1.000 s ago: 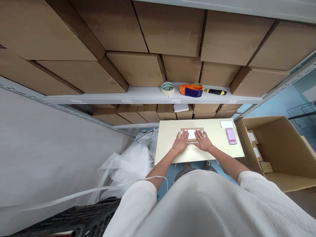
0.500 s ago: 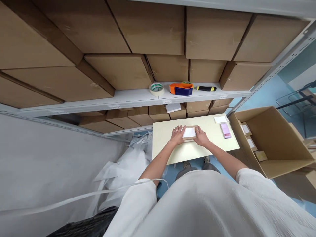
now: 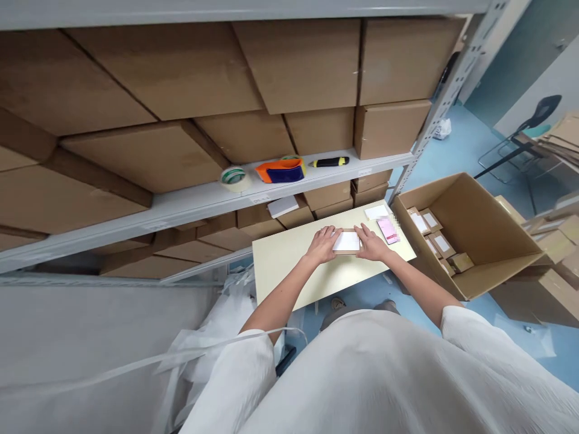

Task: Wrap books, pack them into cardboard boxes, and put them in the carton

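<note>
Between my two hands is a small cardboard box with a white label on its top face. My left hand grips the box's left end, its fingers lying over the edge of the label. At the opposite end, my right hand holds the right side with fingers curled around it. The box is over the cream tabletop; whether it rests there or is slightly raised I cannot tell. Right of my right hand lies a pink phone, partly blurred, beside a white stack of labels or paper.
A large open carton with several small labelled boxes stands to the right. On the shelf ahead are a tape roll, an orange and blue tape dispenser and a utility knife. White plastic wrap heaps at the left.
My view has swung to the right, showing more of the large carton and floor. Both hands still hold the small box, which now sits closer to the phone.
</note>
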Motion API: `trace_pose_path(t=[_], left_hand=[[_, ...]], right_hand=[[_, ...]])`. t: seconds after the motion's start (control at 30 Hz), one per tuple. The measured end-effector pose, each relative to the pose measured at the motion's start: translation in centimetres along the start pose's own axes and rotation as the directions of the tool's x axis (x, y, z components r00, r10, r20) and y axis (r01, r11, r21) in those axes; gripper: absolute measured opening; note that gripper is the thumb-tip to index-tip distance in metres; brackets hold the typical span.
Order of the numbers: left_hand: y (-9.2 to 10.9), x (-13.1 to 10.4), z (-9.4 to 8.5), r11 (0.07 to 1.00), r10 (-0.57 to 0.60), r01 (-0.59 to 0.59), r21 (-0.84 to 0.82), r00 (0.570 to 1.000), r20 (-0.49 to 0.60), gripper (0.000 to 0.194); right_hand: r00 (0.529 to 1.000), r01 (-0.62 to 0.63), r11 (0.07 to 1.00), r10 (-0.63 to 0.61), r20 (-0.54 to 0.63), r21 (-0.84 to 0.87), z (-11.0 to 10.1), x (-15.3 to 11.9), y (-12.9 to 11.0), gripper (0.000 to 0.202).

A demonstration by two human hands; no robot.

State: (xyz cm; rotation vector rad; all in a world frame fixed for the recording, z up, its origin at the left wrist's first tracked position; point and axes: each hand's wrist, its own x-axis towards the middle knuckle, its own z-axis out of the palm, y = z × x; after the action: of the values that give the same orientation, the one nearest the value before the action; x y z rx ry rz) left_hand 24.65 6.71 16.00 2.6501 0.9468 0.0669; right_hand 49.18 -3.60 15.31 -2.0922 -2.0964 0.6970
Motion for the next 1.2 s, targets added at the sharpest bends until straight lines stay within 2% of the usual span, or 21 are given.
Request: trace_pose_path(t=[0.2, 0.37, 0.47, 0.57, 0.67, 0.77, 0.93, 1.07, 1.2], left_hand=[[9.4, 6.9, -0.2, 0.987, 0.155, -0.155, 0.032, 0.988, -0.007, 0.094], [18.1, 13.9, 1.0, 0.96, 0.281, -0.281, 0.002, 0.958, -0.064, 0.1], [23.7, 18.2, 2.1, 0.935, 0.355, -0.355, 0.016, 0.932, -0.072, 0.099], [28.9, 21.9, 3.7, 0.915, 0.404, -0.403, 0.033, 0.912, -0.071, 0.102], [33.0, 24.7, 5.9, 0.899, 0.438, -0.438, 0.014, 0.898, -0.038, 0.102], [35.5, 26.6, 8.8, 0.888, 0.458, -0.457, -0.044, 0.889, 0.011, 0.092], [37.5, 29.4, 14.2, 0.886, 0.45, -0.423, -0.19, 0.883, 0.13, 0.079], [38.3, 32.8, 18.2, 0.862, 0.46, -0.383, -0.332, 0.866, 0.195, 0.078], [38.7, 36.3, 21.9, 0.864, 0.415, -0.272, -0.425, 0.861, 0.294, 0.073]], right_hand=[[0.988, -0.055, 0.998, 0.052, -0.145, -0.016, -4.7, -6.6, 8.1, 0.118], [0.953, -0.117, 0.993, 0.105, -0.285, -0.027, -9.9, -13.0, 15.8, 0.11], [0.921, -0.228, 0.973, 0.206, -0.33, -0.029, -12.6, -16.7, 20.4, 0.107], [0.879, -0.36, 0.933, 0.332, -0.342, -0.02, -14.0, -20.0, 24.6, 0.107], [0.824, -0.455, 0.89, 0.43, -0.369, 0.022, -13.8, -22.8, 28.1, 0.106], [0.763, -0.529, 0.845, 0.515, -0.391, 0.082, -12.6, -25.0, 30.5, 0.099], [0.646, -0.67, 0.717, 0.69, -0.326, 0.19, -10.2, -27.2, 32.9, 0.085], [0.59, -0.743, 0.632, 0.774, -0.227, 0.221, -8.3, -27.3, 35.0, 0.084], [0.533, -0.812, 0.534, 0.843, -0.073, 0.236, -5.9, -26.2, 37.2, 0.093]])
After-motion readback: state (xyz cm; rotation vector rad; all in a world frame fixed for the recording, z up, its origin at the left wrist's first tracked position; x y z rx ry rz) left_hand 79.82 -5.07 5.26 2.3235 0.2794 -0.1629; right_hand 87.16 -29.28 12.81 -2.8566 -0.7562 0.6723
